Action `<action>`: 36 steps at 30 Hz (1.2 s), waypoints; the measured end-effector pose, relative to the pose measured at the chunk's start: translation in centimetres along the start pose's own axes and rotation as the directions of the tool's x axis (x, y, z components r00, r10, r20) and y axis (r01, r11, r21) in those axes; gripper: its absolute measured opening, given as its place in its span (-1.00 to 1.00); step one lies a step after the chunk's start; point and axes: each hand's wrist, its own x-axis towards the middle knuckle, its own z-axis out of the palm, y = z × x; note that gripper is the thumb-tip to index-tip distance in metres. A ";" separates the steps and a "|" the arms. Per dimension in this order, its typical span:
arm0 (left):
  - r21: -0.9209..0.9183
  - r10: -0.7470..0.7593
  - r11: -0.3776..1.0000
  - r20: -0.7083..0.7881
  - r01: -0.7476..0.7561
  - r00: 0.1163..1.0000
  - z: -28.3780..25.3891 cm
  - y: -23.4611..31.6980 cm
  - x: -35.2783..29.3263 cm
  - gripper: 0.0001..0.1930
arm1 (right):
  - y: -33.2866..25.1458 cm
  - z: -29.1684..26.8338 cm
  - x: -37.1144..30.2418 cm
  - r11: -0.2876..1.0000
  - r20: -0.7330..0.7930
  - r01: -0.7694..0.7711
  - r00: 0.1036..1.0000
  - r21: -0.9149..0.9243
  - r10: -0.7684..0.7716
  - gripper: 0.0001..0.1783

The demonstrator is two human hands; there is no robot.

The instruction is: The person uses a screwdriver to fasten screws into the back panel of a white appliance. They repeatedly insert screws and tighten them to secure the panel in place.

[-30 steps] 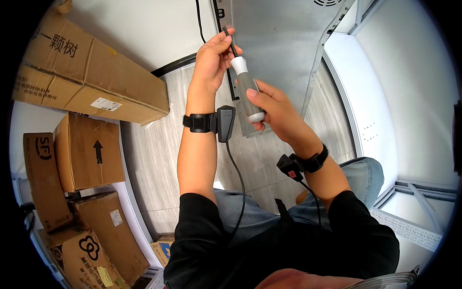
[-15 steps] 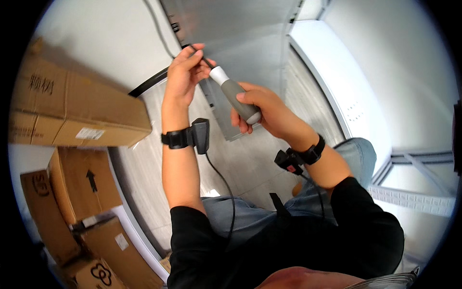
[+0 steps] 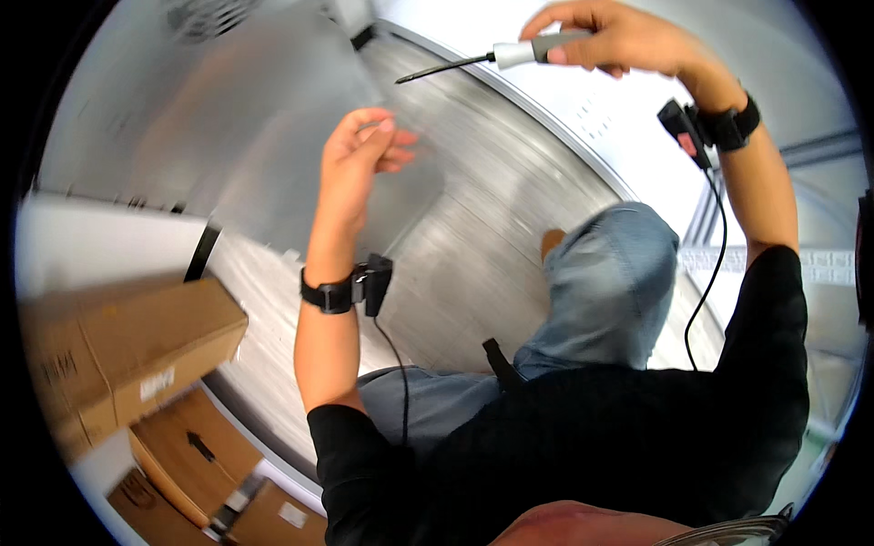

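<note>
A screwdriver (image 3: 514,55) with a grey handle, a pale collar and a dark shaft is held in my right hand (image 3: 619,41), up at the top right. Its shaft points left and slightly down, with the tip in the air. My left hand (image 3: 364,150) is raised left of centre, below the tip and apart from it. Its thumb and forefinger come together in a pinch, the other fingers loosely bent; whatever may be between them is too blurred to make out. Beyond the left hand stands a large grey metal panel (image 3: 273,118) with a round vent pattern near its upper end.
Cardboard boxes (image 3: 168,341) are stacked at the lower left. A white ledge (image 3: 583,109) runs along the right over the wood-look floor (image 3: 482,191). Cables (image 3: 401,373) hang from the black devices strapped to both wrists. My bent knee (image 3: 610,273) is at right of centre.
My right hand has carried the screwdriver up and right, away from my left hand, which no longer touches the shaft. The view has turned, so the panel and boxes appear shifted.
</note>
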 end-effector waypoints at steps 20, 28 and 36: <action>0.661 0.034 0.703 0.340 -0.264 0.940 35.2 -27.8 15.1 -0.73 | 38.1 21.2 -19.6 0.139 -0.055 -0.068 0.688 0.988 0.724 -0.64; 0.844 0.035 0.445 0.319 -0.301 0.947 37.8 -30.9 16.2 -0.73 | 39.7 22.6 -21.0 0.118 -0.031 -0.084 0.670 0.989 0.742 -0.65; 0.792 0.102 0.539 0.277 -0.287 0.955 37.8 -32.7 16.7 -0.80 | 40.4 22.5 -21.2 0.143 -0.032 -0.108 0.676 0.984 0.736 -0.65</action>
